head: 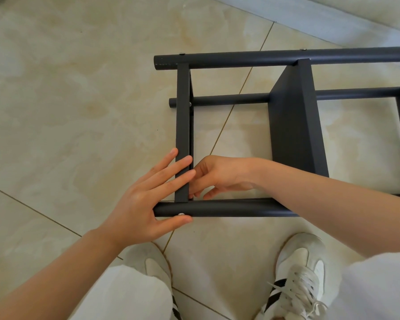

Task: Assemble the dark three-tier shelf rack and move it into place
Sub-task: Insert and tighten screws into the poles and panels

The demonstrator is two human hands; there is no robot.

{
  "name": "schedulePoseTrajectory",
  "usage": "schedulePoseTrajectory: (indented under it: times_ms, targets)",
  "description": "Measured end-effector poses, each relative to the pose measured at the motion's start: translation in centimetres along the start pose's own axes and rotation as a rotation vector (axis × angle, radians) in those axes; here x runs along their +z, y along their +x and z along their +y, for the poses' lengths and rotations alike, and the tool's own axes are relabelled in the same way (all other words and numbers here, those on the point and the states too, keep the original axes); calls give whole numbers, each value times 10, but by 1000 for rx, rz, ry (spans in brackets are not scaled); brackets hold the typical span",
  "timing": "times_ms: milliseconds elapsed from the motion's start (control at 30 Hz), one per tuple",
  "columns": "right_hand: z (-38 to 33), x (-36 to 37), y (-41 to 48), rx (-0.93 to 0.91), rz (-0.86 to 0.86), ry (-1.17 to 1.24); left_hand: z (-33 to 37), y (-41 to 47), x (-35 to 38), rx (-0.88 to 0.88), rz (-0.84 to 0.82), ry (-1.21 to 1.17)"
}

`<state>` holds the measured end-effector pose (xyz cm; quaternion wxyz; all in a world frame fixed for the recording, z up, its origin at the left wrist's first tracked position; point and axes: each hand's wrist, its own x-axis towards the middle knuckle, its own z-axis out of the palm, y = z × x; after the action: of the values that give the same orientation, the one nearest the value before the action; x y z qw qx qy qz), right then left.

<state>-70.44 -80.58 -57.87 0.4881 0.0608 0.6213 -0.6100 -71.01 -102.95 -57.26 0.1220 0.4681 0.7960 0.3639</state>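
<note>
The dark shelf rack (293, 121) lies on its side on the tiled floor, its round posts running left to right. Its end shelf panel (183, 107) stands edge-up between the far post (263, 57) and the near post (229, 207). My left hand (146, 199) lies flat with spread fingers over the near corner, thumb under the post beside a silver screw head (181, 214). My right hand (217, 179) reaches inside the frame, fingertips pinched at the inner corner of that panel; whether they hold anything is hidden.
Beige floor tiles surround the rack. A grey baseboard (310, 17) runs along the top right. My two white sneakers (303, 273) and white trouser legs (125, 294) are just below the near post.
</note>
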Motion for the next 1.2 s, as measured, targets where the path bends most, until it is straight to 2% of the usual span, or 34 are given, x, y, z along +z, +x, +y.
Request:
schedulePoseTrajectory:
  times_ms: [833,1200]
  targets:
    - [1,-1,5,-6,-24,-41,-2,0,2,-2,0,-10]
    - [2,-1,3,11,-54,28,-3,0,3,4,10,-20]
